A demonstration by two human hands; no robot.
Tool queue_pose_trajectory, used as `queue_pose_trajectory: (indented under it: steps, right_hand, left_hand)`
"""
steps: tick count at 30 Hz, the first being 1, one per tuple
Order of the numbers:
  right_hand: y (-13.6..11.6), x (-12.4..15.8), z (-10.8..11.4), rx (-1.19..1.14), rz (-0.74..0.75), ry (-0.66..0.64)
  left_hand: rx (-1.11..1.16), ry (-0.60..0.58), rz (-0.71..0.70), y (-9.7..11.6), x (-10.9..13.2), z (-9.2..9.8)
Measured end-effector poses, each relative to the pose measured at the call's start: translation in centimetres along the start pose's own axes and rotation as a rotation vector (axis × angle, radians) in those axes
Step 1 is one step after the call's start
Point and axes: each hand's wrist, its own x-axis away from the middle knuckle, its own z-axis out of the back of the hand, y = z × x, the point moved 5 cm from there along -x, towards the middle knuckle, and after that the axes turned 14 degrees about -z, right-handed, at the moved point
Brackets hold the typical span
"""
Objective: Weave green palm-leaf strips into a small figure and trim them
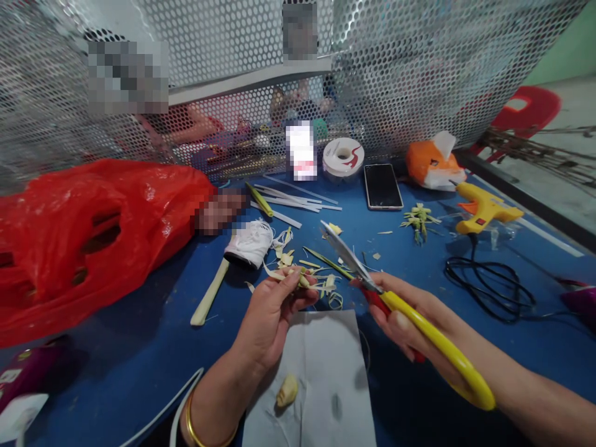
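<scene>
My left hand (pixel 270 310) is closed, pinching a small pale green plant piece (pixel 303 279) with thin strips hanging from it. Wrapped in the fingers of my right hand (pixel 410 304) is a pair of scissors (pixel 433 332) with yellow and red handles. Their blades point up and left, apart from the plant piece. Cut scraps (pixel 285 258) and curled strips lie on the blue table just beyond my left hand. Below it, a stubby cream-coloured piece (pixel 287 390) rests on a white sheet (pixel 339 360).
At left are a red plastic bag (pixel 116 186), a pale stalk (pixel 210 292) and a bundle of white thread (pixel 251 242). A ribbon spool (pixel 343 157), a dark phone (pixel 382 186) and a yellow glue gun (pixel 484 208) with a looped black cable (pixel 488 279) lie farther off. Perforated metal (pixel 223 37) stands behind.
</scene>
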Motion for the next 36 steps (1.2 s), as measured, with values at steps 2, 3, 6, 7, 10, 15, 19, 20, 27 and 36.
queue_pose_trajectory:
  steps: [2,3,6,7,10,15,19,20,27,36]
  right_hand:
    - [-0.2,0.3,0.3,-0.055,-0.026,-0.027]
    - [-0.2,0.4,0.3,-0.071,-0.052,-0.043]
    - [0.2,0.8,0.1,-0.086,-0.117,-0.130]
    - [0.3,0.9,-0.1,-0.083,-0.130,-0.153]
    - [0.9,1.3,-0.6,-0.066,-0.155,-0.185]
    - [2.3,2.2,-1.1,-0.082,-0.276,-0.111]
    - [2.6,2.3,-1.8,-0.084,-0.319,-0.108]
    - [2.5,2.2,-1.9,-0.072,-0.309,-0.111]
    - [0.2,0.6,-2.9,0.128,-0.105,-0.181]
    - [-0.6,1.3,0.2,0.840,0.281,0.356]
  left_hand:
    - [0.013,0.002,0.008,0.2,0.1,-0.1]
    - [0.015,0.007,0.005,0.2,0.1,-0.1]
    - [0.015,0.052,-0.028,0.4,0.0,0.2]
    - [0.021,0.073,-0.037,0.4,0.0,0.4]
    - [0.055,0.125,-0.050,0.5,-0.2,0.7]
    - [0.074,0.176,-0.095,0.6,-0.3,1.0]
    - [0.050,0.183,-0.144,0.8,-0.2,0.9]
    - [0.048,0.181,-0.153,0.9,-0.1,0.9]
    - [0.066,0.206,-0.133,0.9,0.1,0.8]
    - [0.205,0.298,0.120,0.1,0.3,1.0]
